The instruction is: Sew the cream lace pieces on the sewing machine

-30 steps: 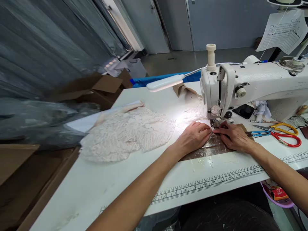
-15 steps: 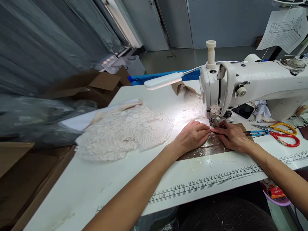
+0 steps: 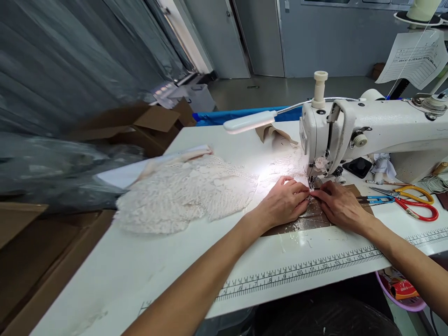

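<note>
A white sewing machine (image 3: pixel 388 126) stands at the right, its lamp (image 3: pixel 249 122) shining on the work. White lace fabric (image 3: pixel 189 191) spreads over the table to the left and runs up to the presser foot (image 3: pixel 312 182). My left hand (image 3: pixel 285 203) rests on the lace edge just in front of the foot, fingers bent and close together. My right hand (image 3: pixel 338 203) pinches the same fabric edge, its fingertips touching those of the left. Beneath both hands lies a brown shiny sheet (image 3: pixel 297 227). The overlit fabric near the needle hides detail.
Blue thread snips (image 3: pixel 380 199) and red- and yellow-handled scissors (image 3: pixel 418 210) lie right of my hand. A ruler strip (image 3: pixel 301 270) runs along the table's front edge. Cardboard boxes (image 3: pixel 157 121) stand left. A pink basket (image 3: pixel 409 303) hangs below at right.
The whole view has shifted a little, so the machine and table appear slightly farther right and lower. Both hands stay at the fabric edge, with almost the same grip.
</note>
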A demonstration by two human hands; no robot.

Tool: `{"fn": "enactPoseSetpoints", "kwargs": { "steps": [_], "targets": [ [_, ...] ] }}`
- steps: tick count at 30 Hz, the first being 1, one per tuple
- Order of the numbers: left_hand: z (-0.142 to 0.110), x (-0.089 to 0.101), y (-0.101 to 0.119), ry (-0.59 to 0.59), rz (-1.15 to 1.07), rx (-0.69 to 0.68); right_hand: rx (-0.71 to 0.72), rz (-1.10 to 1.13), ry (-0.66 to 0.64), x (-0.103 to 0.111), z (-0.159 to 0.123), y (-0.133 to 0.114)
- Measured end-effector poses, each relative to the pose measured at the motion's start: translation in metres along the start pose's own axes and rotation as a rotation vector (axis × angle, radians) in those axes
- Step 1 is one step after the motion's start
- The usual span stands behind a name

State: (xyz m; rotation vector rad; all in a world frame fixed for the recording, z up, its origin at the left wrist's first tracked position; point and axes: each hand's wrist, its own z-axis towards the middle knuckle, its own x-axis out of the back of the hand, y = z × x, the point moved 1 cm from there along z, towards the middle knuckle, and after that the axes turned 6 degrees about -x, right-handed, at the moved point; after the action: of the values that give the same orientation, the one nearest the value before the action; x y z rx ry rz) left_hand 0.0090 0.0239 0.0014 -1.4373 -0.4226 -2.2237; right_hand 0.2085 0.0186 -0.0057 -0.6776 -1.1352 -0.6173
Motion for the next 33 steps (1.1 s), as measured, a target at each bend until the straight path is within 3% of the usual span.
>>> {"fn": "enactPoseSetpoints", "kwargs": {
  "steps": [14, 26, 33],
  "targets": [
    [0.000, 0.002, 0.000, -0.075, 0.007, 0.020, -0.037, 0.040, -0.084, 0.002, 0.001, 0.002],
    [-0.002, 0.001, -0.004, -0.105, 0.039, 0.028, -0.029, -0.311, -0.147, 0.000, 0.001, -0.013],
    [-0.002, 0.000, -0.006, -0.115, 0.090, 0.020, -0.062, -0.291, -0.135, 0.000, 0.001, -0.014]
  ]
}}
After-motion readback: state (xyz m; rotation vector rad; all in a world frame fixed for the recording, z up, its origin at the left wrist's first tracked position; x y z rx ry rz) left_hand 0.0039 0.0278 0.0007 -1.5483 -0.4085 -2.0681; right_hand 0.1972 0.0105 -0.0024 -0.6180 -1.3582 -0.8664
